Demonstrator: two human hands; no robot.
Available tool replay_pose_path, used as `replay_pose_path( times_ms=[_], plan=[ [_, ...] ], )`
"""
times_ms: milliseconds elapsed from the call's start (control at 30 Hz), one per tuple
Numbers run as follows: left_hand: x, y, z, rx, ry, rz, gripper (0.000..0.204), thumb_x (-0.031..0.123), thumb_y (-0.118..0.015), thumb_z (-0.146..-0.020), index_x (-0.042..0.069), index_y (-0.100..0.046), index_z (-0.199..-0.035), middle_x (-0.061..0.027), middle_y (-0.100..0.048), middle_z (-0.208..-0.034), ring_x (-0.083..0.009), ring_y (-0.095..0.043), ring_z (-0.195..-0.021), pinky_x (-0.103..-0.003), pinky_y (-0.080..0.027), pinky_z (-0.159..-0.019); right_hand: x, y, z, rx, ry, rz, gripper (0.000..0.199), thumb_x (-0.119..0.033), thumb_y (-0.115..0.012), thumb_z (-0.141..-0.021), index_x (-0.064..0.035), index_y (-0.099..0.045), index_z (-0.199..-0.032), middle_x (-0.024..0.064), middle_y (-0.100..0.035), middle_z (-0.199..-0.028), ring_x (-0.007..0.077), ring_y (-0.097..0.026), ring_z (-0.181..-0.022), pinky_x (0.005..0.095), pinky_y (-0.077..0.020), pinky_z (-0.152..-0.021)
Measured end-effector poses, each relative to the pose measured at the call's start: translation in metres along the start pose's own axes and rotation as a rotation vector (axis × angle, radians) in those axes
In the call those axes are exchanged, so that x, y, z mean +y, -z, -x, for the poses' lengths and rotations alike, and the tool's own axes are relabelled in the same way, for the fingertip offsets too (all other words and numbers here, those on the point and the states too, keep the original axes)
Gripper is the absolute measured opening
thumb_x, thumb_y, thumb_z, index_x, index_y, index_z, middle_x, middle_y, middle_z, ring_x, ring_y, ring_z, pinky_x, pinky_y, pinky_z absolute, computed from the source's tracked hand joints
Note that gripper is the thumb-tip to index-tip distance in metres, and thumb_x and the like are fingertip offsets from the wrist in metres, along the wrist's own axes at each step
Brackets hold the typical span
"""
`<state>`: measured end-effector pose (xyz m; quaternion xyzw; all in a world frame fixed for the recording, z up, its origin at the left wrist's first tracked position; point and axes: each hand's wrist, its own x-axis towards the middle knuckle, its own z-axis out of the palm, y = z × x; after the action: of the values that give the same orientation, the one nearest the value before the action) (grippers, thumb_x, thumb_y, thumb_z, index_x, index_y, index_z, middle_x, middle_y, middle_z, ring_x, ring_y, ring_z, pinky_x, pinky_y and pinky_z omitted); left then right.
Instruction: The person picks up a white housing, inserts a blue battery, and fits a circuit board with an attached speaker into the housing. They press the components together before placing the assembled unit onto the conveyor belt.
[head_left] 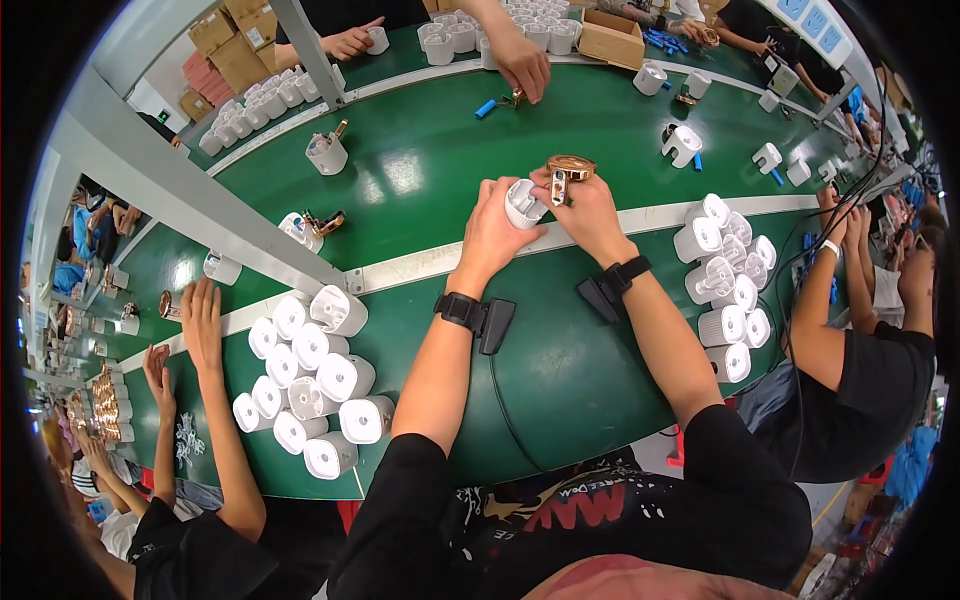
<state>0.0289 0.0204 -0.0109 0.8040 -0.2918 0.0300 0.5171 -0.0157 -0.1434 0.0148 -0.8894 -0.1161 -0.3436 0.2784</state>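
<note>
Over the rail at the middle of the bench, my left hand point(490, 232) is closed round a white plastic housing point(523, 207), its open hollow end facing up. Beside it my right hand point(592, 212) grips a part with a round gold-coloured top point(571, 164) and a narrow body with small components. The right fingers reach close to the housing's rim; whether they touch it I cannot tell. The gold part appears to be outside the housing. Each wrist wears a black strap with a small black block, and a cable hangs from the left one.
White housings stand grouped at the left point(342, 378) and right point(698, 240) of my bench. Beyond the rail point(400, 270), a green belt point(400, 150) carries housings with parts. Across it, a co-worker's hand point(522, 65) touches a part with a blue cylinder. A metal post point(200, 190) slants at left; co-workers sit both sides.
</note>
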Motion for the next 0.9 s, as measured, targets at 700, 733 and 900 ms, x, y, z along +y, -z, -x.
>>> replay_pose_path(
  times_ms=[700, 733, 900],
  plan=[
    [-0.002, 0.001, 0.001, 0.046, 0.029, 0.018, 0.066, 0.013, -0.089, -0.056, 0.006, -0.058, -0.113, -0.0106, -0.054, -0.104, -0.0298, -0.057, -0.097, -0.04, -0.05, -0.087, -0.02, -0.003, -0.003, -0.224, -0.385, -0.159, 0.033, -0.031, -0.058, -0.099, -0.0008, -0.07, -0.1, 0.0166, -0.06, -0.07, 0.0304, -0.056, -0.062, 0.041, -0.0437, -0.061],
    [-0.003, 0.002, 0.001, 0.052, 0.018, 0.007, 0.066, 0.014, -0.089, -0.056, 0.007, -0.058, -0.113, -0.0109, -0.054, -0.103, -0.0308, -0.058, -0.096, -0.041, -0.051, -0.085, -0.022, -0.004, -0.004, -0.25, -0.409, -0.108, 0.032, -0.03, -0.058, -0.099, 0.0004, -0.069, -0.099, 0.0152, -0.059, -0.069, 0.0262, -0.054, -0.06, 0.039, -0.0431, -0.059],
    [-0.001, -0.002, 0.001, 0.067, -0.007, 0.006, 0.063, 0.017, -0.089, -0.057, 0.007, -0.058, -0.111, -0.0116, -0.055, -0.1, -0.033, -0.06, -0.094, -0.043, -0.052, -0.082, -0.016, -0.01, 0.0, -0.237, -0.397, 0.025, 0.033, -0.032, -0.058, -0.099, -0.0007, -0.068, -0.095, 0.0195, -0.06, -0.068, 0.0336, -0.057, -0.061, 0.0426, -0.0434, -0.058]
  ],
)
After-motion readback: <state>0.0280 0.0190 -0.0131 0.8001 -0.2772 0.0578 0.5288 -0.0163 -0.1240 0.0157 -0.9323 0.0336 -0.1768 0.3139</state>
